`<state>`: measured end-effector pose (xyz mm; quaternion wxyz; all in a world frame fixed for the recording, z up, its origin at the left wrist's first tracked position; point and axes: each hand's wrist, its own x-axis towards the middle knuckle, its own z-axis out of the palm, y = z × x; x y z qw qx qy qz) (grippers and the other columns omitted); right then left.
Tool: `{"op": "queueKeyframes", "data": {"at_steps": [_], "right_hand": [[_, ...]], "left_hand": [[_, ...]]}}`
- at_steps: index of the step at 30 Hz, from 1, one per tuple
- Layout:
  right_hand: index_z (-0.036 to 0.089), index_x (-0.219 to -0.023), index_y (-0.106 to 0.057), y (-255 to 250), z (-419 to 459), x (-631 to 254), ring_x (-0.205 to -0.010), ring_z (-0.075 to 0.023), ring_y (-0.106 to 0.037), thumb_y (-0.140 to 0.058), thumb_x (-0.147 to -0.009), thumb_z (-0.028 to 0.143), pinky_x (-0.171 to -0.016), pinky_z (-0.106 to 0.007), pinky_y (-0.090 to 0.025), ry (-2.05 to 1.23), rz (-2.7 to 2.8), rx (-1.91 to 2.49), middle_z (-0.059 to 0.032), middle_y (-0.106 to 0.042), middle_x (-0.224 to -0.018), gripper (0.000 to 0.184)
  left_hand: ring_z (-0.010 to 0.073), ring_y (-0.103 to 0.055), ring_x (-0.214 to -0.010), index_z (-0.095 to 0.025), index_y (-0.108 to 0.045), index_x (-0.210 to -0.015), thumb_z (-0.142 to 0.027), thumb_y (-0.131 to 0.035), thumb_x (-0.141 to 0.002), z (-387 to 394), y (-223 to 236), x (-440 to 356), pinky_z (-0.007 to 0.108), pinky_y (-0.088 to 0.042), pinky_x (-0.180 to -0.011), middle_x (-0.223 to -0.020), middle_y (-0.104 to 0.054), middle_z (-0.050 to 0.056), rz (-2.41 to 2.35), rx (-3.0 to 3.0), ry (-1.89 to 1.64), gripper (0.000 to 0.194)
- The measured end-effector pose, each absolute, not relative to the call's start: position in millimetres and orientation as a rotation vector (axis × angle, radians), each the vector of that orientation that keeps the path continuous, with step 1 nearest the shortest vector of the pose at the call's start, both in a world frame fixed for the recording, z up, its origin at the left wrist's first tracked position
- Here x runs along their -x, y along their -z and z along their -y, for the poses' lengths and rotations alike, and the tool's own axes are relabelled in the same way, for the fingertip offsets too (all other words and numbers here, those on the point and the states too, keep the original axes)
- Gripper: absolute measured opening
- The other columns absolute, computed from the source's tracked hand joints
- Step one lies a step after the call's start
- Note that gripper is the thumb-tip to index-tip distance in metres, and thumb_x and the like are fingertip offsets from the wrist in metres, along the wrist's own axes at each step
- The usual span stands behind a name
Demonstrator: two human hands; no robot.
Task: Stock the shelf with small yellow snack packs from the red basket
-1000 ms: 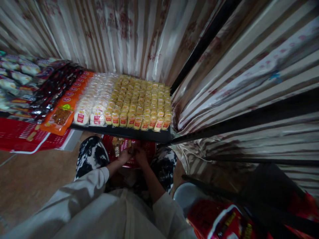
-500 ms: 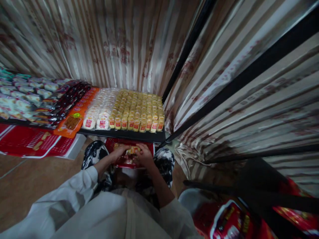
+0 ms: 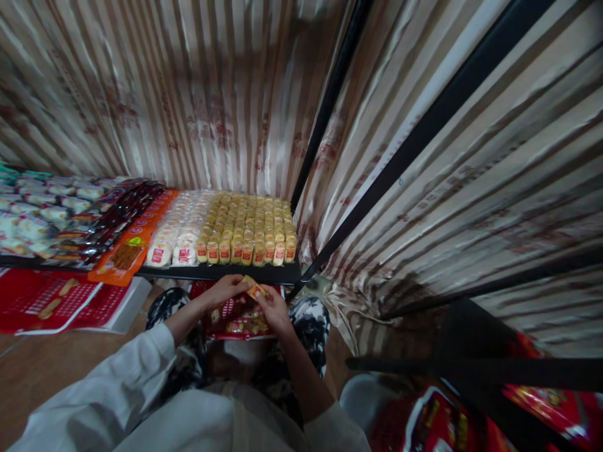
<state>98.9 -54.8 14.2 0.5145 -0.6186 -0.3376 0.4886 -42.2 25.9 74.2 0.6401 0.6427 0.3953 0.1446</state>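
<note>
Between my two hands is a small yellow wrapped snack (image 3: pixel 254 287). My left hand (image 3: pixel 230 290) pinches its left end, and my right hand (image 3: pixel 274 309) grips the other end. Below them, between my knees, sits a red bag or box (image 3: pixel 217 329) with more wrapped snacks (image 3: pixel 247 324) inside. Just beyond my hands, rows of similar yellow packets (image 3: pixel 249 229) stand stacked on a black shelf (image 3: pixel 221 271). White round packets (image 3: pixel 172 235) are lined up to their left.
Orange packs (image 3: pixel 123 258), dark packs (image 3: pixel 110 216) and white packets (image 3: pixel 35 220) fill the shelf's left part. A red box (image 3: pixel 51 301) lies beneath. Black metal bars (image 3: pixel 377 182) run at right before a striped curtain (image 3: pixel 226 94). Red bags (image 3: pixel 443 420) are at lower right.
My hands have risen from the red container toward the shelf edge, with the yellow snack held between them and now tilted. The camera view has shifted slightly.
</note>
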Motion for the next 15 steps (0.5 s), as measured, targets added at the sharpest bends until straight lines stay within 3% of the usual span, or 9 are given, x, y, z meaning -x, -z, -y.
{"op": "queueKeyframes", "data": {"at_steps": [8,15], "right_hand": [[0.019,-0.097,-0.056,-18.6,48.0,-102.4,-0.045,-0.0086,-0.053,-0.056,-0.07,0.054,-0.04,-0.02,-0.039,-1.097,0.74,1.452,-0.0016,-0.065,-0.077,0.045],[0.017,-0.112,-0.052,-6.0,40.8,-112.1,-0.062,-0.0144,-0.062,-0.041,-0.082,0.042,-0.055,-0.026,-0.051,-0.79,0.945,1.634,-0.0055,-0.065,-0.086,0.04]], "left_hand": [[0.0165,-0.059,-0.072,-0.012,-0.059,-0.104,-0.032,-0.057,-0.07,-46.0,-74.9,12.8,0.025,-0.045,-0.068,-0.083,-0.065,0.004,-1.068,-1.789,-0.473,0.04],[0.017,-0.06,-0.075,-0.014,-0.059,-0.111,-0.026,-0.055,-0.075,-59.3,-82.9,-8.6,0.025,-0.045,-0.07,-0.084,-0.066,0.004,-1.048,-1.951,-0.416,0.038]]}}
